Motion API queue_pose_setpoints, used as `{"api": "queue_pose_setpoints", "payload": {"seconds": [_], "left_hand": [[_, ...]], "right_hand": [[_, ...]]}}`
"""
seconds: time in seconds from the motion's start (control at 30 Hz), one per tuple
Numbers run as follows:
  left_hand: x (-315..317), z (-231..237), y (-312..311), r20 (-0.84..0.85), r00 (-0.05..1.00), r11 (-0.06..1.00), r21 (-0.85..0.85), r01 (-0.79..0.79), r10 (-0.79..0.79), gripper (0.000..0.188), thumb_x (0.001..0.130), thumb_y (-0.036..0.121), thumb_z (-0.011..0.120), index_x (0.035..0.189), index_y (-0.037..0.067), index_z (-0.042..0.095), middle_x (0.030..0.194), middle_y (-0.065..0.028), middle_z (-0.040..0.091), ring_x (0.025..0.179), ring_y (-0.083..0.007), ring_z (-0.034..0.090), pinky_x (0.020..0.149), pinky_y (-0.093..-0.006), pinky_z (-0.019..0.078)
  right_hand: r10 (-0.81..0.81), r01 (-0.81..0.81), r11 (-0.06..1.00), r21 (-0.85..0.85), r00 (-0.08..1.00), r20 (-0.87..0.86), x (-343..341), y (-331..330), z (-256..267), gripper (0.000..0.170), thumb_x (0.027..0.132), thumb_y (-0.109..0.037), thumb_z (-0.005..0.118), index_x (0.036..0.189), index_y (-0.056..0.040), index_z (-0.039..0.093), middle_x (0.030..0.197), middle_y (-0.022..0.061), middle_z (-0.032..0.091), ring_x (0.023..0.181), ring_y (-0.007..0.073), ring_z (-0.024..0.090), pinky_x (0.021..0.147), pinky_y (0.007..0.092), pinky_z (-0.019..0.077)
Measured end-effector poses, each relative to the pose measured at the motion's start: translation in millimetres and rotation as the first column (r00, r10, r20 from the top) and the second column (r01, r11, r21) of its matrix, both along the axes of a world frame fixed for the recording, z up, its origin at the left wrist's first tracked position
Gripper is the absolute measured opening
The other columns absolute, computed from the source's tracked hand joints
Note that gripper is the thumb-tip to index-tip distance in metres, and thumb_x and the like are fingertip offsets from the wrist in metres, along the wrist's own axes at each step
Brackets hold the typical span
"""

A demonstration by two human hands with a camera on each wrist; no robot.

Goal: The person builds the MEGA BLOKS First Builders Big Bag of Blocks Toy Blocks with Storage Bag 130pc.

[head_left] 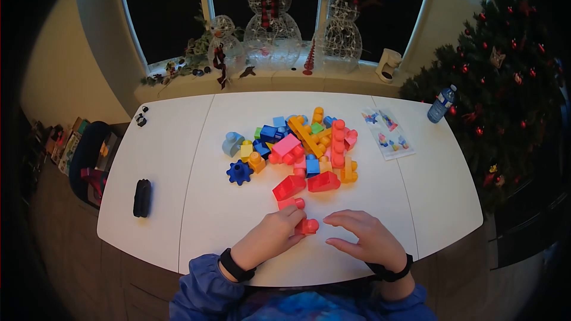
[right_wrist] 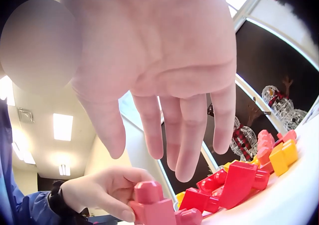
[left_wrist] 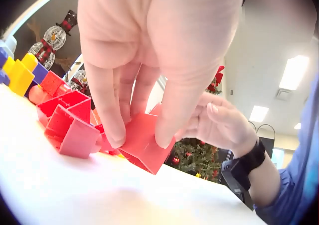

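My left hand (head_left: 270, 235) pinches a red block (head_left: 307, 226) near the table's front edge; in the left wrist view its thumb and fingers (left_wrist: 115, 135) hold the block (left_wrist: 148, 142) from both sides. My right hand (head_left: 370, 241) hovers just right of that block with fingers extended and nothing in them, also in the right wrist view (right_wrist: 159, 75). Right beyond the left fingers lies another pinkish-red block (head_left: 290, 203). Two red slanted blocks (head_left: 289, 188) (head_left: 324, 182) lie farther back.
A pile of coloured blocks (head_left: 285, 145) covers the table's middle back, with a dark blue gear-shaped piece (head_left: 239, 172) at its left. A printed sheet (head_left: 388, 134) and a bottle (head_left: 442, 104) are at the right. At the left lies a black case (head_left: 142, 198).
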State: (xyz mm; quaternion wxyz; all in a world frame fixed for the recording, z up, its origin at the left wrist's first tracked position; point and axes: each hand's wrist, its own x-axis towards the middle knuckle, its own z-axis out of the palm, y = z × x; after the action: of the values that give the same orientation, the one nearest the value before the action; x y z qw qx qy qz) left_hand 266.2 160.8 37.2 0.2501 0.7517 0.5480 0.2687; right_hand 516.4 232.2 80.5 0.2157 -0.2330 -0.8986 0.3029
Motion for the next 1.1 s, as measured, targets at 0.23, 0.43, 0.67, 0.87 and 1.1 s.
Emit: {"api": "queue_pose_setpoints", "payload": {"seconds": [0.23, 0.43, 0.67, 0.87, 1.1], "left_hand": [[-8, 18, 4, 0.057, 0.995, 0.990, 0.112, -0.084, 0.078, 0.037, 0.085, 0.016, 0.082, 0.114, 0.000, 0.064, 0.105, -0.0179, 0.066, 0.095, -0.0371, 0.070, 0.081, -0.0420, 0.0576], [-21, -3, 31, -0.126, 0.979, 0.969, 0.207, -0.134, 0.162, 0.032, 0.085, 0.018, 0.080, 0.105, -0.002, 0.065, 0.099, -0.0198, 0.064, 0.088, -0.0388, 0.067, 0.076, -0.0440, 0.0552], [-22, -14, 33, -0.220, 0.959, 0.968, 0.212, -0.134, 0.181, 0.030, 0.085, 0.019, 0.080, 0.103, -0.002, 0.069, 0.097, -0.0211, 0.065, 0.088, -0.0387, 0.068, 0.079, -0.0435, 0.0561], [-33, 1, 13, -0.037, 0.988, 0.982, 0.117, -0.147, 0.152, 0.032, 0.082, 0.019, 0.082, 0.105, 0.002, 0.069, 0.098, -0.0188, 0.066, 0.086, -0.0379, 0.069, 0.080, -0.0418, 0.0566], [-44, -4, -3, 0.012, 0.996, 0.994, -0.071, -0.083, 0.084, 0.037, 0.080, 0.017, 0.086, 0.110, 0.006, 0.068, 0.110, -0.0147, 0.072, 0.094, -0.0354, 0.070, 0.088, -0.0421, 0.0558]], "right_hand": [[0.003, -0.004, 1.000, 0.013, 0.999, 0.045, 2, 1, -2, 0.039, 0.091, -0.025, 0.080, 0.123, -0.0063, 0.069, 0.120, 0.0123, 0.071, 0.109, 0.0336, 0.068, 0.095, 0.0411, 0.0532], [0.062, -0.081, 0.986, 0.148, 0.990, 0.127, -18, 3, -3, 0.035, 0.093, -0.026, 0.075, 0.121, -0.0066, 0.068, 0.115, 0.0107, 0.070, 0.106, 0.0303, 0.068, 0.092, 0.0411, 0.0528], [0.078, -0.131, 0.974, 0.187, 0.960, 0.268, -36, 3, -14, 0.029, 0.094, -0.024, 0.074, 0.119, -0.0103, 0.070, 0.112, 0.0079, 0.072, 0.102, 0.0281, 0.069, 0.090, 0.0395, 0.0536], [0.073, -0.136, 0.968, 0.209, 0.956, 0.284, -39, 5, -21, 0.027, 0.092, -0.021, 0.074, 0.116, -0.0104, 0.070, 0.108, 0.0068, 0.072, 0.100, 0.0279, 0.069, 0.088, 0.0401, 0.0541], [0.073, -0.123, 0.976, 0.177, 0.962, 0.264, -41, 6, -21, 0.023, 0.091, -0.020, 0.075, 0.111, -0.0109, 0.069, 0.102, 0.0064, 0.071, 0.093, 0.0296, 0.069, 0.081, 0.0412, 0.0552]]}}
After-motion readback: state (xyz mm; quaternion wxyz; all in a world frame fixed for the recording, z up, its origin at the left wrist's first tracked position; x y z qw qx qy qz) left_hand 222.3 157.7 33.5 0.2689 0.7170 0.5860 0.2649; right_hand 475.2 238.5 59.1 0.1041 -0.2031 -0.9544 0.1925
